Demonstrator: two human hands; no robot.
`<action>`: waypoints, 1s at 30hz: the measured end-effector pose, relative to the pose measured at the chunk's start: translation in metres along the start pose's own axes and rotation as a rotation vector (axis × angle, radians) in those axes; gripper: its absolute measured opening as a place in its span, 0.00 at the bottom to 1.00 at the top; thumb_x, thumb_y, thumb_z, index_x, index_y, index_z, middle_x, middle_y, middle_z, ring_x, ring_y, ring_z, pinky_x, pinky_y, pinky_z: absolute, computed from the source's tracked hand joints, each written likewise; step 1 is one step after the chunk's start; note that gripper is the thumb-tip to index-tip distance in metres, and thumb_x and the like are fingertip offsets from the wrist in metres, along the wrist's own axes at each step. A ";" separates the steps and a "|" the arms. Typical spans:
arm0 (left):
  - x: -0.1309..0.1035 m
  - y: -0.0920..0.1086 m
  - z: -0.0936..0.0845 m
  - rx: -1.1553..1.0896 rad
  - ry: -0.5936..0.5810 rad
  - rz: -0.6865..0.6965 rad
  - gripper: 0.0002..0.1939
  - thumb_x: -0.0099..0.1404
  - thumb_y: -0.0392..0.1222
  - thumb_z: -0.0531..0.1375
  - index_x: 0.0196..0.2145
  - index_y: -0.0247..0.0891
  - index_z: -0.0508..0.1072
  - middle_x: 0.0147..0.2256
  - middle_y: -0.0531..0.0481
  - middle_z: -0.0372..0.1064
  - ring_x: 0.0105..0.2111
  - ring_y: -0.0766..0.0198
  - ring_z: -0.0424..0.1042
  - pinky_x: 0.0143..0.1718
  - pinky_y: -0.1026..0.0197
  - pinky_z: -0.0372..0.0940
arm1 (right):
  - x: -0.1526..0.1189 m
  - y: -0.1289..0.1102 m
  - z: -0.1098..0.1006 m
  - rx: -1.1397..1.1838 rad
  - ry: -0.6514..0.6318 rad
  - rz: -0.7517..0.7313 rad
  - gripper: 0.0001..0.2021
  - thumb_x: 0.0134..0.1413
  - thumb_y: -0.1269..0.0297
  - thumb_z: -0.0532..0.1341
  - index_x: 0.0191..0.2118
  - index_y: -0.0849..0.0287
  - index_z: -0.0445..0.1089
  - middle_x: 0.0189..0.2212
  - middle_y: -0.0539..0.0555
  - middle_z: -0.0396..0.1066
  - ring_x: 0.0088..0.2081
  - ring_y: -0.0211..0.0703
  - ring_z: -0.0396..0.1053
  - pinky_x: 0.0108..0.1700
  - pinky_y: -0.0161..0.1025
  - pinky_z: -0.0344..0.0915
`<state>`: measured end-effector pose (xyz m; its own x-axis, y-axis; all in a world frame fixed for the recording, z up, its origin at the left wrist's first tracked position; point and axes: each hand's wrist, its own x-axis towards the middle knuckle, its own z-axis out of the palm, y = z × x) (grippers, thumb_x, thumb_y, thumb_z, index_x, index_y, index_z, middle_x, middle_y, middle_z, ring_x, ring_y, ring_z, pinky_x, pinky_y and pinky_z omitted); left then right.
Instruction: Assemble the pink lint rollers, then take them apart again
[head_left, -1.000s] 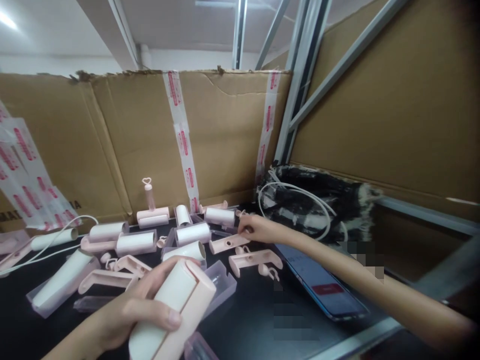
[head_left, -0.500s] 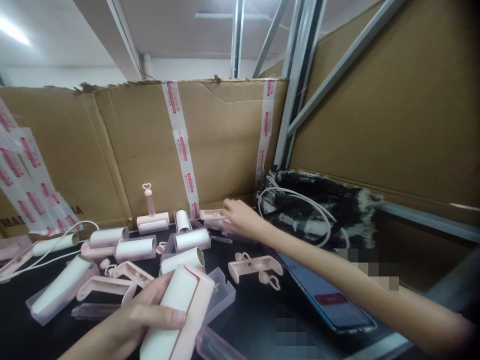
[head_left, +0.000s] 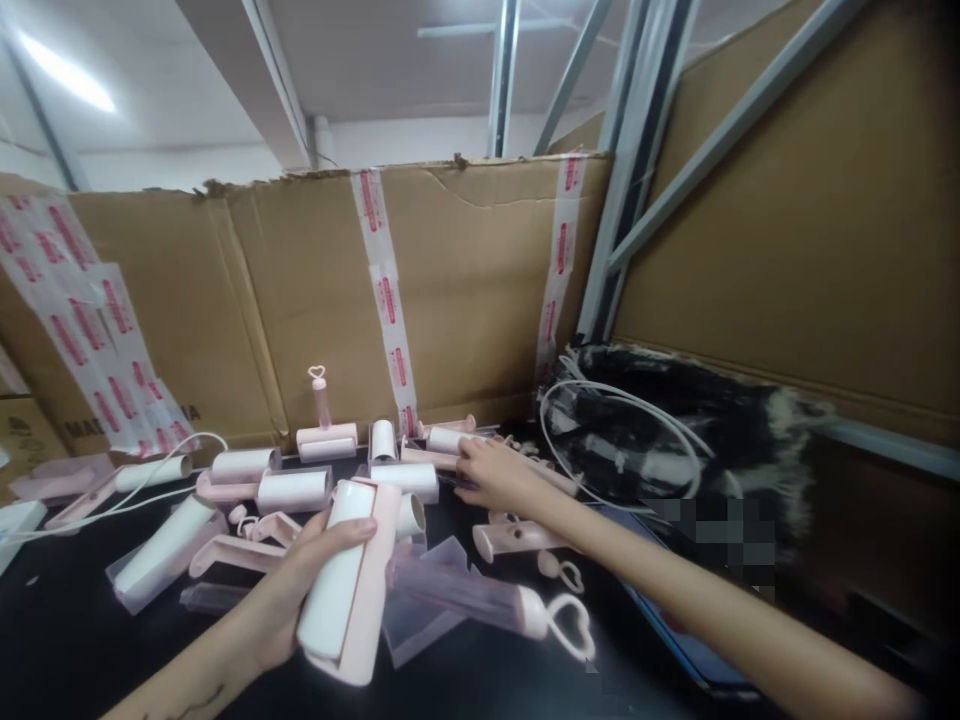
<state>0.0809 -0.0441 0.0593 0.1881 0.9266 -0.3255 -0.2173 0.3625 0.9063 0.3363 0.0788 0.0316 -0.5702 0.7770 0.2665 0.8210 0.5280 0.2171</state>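
My left hand (head_left: 304,580) grips a lint roller (head_left: 349,585), a white sticky roll in a pale pink frame. Its clear pinkish handle (head_left: 465,592) points right and ends in a pink heart-shaped loop (head_left: 574,630). Farther back, my right hand (head_left: 487,475) has its fingers curled down over the parts near a white roll (head_left: 448,440) and a pink frame (head_left: 427,455); its fingertips are partly hidden, so what they hold is unclear. Just in front of that hand lies a loose pink frame (head_left: 517,540), with a heart-loop cap (head_left: 561,570) beside it.
Several white rolls in clear covers, one a covered roll (head_left: 294,490), lie on the black table (head_left: 67,640). One lint roller (head_left: 327,440) stands handle-up against the cardboard wall (head_left: 480,300). White cable (head_left: 622,385) loops by a black bag (head_left: 675,420). A phone (head_left: 697,655) lies beneath my right forearm.
The held lint roller has tilted more upright, bringing its heart-loop handle into view. My right hand has come lower, onto the parts at the back. The whole view has shifted slightly left.
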 end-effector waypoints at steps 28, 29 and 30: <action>0.056 0.049 0.076 0.932 0.080 0.893 0.17 0.56 0.49 0.60 0.42 0.42 0.65 0.36 0.51 0.72 0.37 0.58 0.71 0.40 0.58 0.65 | -0.115 -0.030 -0.103 0.290 0.771 0.011 0.16 0.56 0.68 0.56 0.50 0.55 0.68 0.29 0.52 0.75 0.25 0.40 0.72 0.31 0.36 0.70; 0.056 0.048 0.076 0.953 0.104 0.896 0.17 0.56 0.49 0.59 0.42 0.42 0.65 0.36 0.51 0.72 0.37 0.57 0.71 0.39 0.58 0.65 | -0.116 -0.031 -0.103 0.255 0.760 0.014 0.16 0.56 0.67 0.56 0.50 0.56 0.69 0.29 0.52 0.75 0.25 0.40 0.73 0.32 0.35 0.70; 0.055 0.047 0.077 0.977 0.131 0.901 0.17 0.56 0.49 0.59 0.42 0.43 0.65 0.36 0.52 0.72 0.37 0.57 0.71 0.39 0.57 0.65 | -0.117 -0.033 -0.103 0.227 0.755 0.017 0.15 0.57 0.67 0.56 0.50 0.56 0.69 0.30 0.53 0.76 0.26 0.40 0.73 0.32 0.35 0.70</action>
<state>0.1549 0.0162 0.1043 0.2380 0.8258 0.5113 0.5646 -0.5460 0.6190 0.3733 -0.0643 0.0898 -0.3558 0.3858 0.8512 0.7690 0.6385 0.0320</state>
